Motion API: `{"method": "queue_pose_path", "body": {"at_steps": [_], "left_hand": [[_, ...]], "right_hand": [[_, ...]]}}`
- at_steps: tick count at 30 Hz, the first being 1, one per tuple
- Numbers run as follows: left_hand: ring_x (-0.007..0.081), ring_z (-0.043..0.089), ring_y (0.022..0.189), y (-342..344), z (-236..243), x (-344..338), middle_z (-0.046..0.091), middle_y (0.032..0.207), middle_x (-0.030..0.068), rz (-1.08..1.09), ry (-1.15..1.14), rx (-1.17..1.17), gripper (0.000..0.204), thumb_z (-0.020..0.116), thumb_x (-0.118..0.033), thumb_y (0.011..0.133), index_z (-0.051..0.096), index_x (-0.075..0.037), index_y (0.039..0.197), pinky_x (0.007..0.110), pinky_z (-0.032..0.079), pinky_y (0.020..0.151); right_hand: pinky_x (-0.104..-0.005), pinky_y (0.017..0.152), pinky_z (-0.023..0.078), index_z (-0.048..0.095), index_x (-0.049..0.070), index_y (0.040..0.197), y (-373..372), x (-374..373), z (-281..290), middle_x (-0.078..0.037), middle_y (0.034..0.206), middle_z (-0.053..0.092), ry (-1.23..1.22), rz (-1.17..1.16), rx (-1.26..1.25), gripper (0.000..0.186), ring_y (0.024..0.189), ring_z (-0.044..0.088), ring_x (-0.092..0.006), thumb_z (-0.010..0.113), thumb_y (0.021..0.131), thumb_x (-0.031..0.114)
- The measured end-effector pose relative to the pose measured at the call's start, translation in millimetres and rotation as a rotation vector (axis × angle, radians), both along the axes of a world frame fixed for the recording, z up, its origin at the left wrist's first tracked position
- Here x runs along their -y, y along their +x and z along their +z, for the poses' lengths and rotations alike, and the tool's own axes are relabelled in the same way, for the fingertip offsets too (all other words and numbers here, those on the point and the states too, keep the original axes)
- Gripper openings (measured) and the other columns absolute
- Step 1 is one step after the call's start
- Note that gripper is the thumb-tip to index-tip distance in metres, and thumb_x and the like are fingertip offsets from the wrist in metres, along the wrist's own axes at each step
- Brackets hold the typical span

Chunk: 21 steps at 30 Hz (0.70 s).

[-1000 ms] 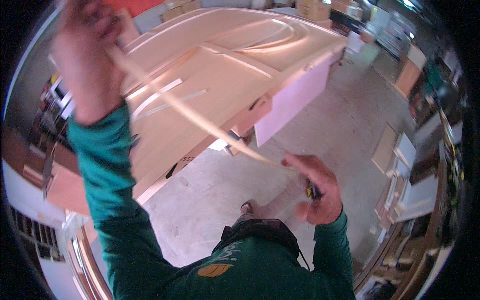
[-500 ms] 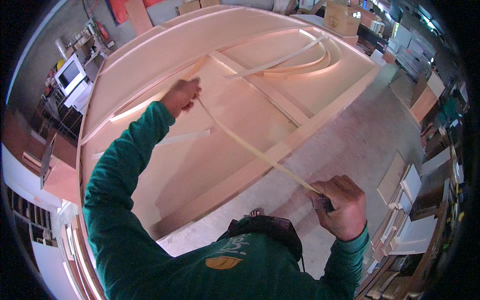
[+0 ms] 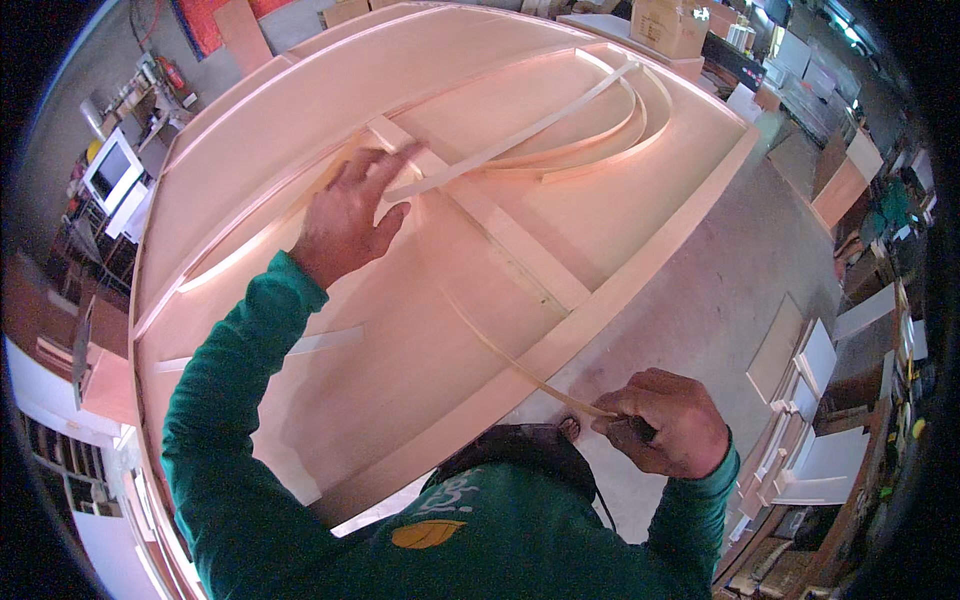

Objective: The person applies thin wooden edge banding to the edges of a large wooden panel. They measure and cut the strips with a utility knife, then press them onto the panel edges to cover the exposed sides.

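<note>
In my right hand point(image 3: 672, 425), closed near the panel's front edge, is a tape measure point(image 3: 520, 370). Its dark case is mostly hidden by the fingers. The narrow yellowish blade bows out toward the left, and its far end is blurred. My left hand point(image 3: 350, 215) is open over the panel, fingers apart, with nothing visible in it. Close by its fingers lies the near end of a long pale strip point(image 3: 520, 135); whether they touch, I cannot tell. Under the strip runs the wooden crossbar point(image 3: 500, 235) of a big framed wooden panel point(image 3: 420, 350).
Curved wooden strips point(image 3: 600, 155) lie on the panel's far right, and a short pale strip point(image 3: 325, 342) at its left. Behind stands a cardboard box point(image 3: 668, 27). Boards and offcuts point(image 3: 825, 465) lean at the right. A white monitor point(image 3: 113, 170) is at the left.
My left hand has let go of the blade and opened, shifting toward the pale strip. The blade's free end now hangs over the panel, shorter. My view has moved slightly.
</note>
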<state>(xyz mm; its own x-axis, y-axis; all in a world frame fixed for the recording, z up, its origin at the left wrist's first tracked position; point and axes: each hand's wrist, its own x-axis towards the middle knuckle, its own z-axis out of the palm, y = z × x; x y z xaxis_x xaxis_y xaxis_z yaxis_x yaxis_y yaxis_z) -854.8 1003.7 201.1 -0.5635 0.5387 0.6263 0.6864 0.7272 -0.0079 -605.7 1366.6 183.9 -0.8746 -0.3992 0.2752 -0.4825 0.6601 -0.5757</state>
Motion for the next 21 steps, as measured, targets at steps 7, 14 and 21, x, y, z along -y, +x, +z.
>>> {"method": "queue_pose_path", "body": {"at_steps": [7,14,21], "left_hand": [[0.0334,0.076,0.100,-35.3,-22.0,-44.5,0.075,0.111,0.0121,0.020,-0.176,0.046,0.026,0.070,-0.023,0.101,0.077,-0.009,0.122,0.044,0.065,0.084],[0.0411,0.072,0.114,-54.8,-10.2,-132.3,0.075,0.120,0.0195,-0.044,0.041,0.102,0.052,0.062,-0.052,0.106,0.073,-0.007,0.129,0.052,0.060,0.098],[0.0396,0.076,0.092,-16.9,-1.1,-38.8,0.077,0.099,0.0213,0.374,0.187,0.303,0.044,0.067,-0.043,0.102,0.075,0.000,0.103,0.049,0.062,0.083]], "right_hand": [[-0.0457,0.068,0.057,0.077,0.007,0.104,-40.9,-25.3,1.2,-0.012,0.084,0.072,0.011,0.097,-0.042,0.025,0.074,0.070,-0.0345,0.087,0.082,0.012],[-0.0431,0.067,0.056,0.075,0.002,0.102,-66.3,-20.6,1.2,-0.017,0.084,0.072,0.025,0.027,-0.100,0.022,0.072,0.070,-0.0344,0.082,0.081,0.001],[-0.0464,0.068,0.057,0.070,0.004,0.104,-86.6,-6.8,8.4,-0.018,0.086,0.072,0.066,-0.067,-0.059,0.023,0.074,0.072,-0.0372,0.079,0.083,0.004]]}}
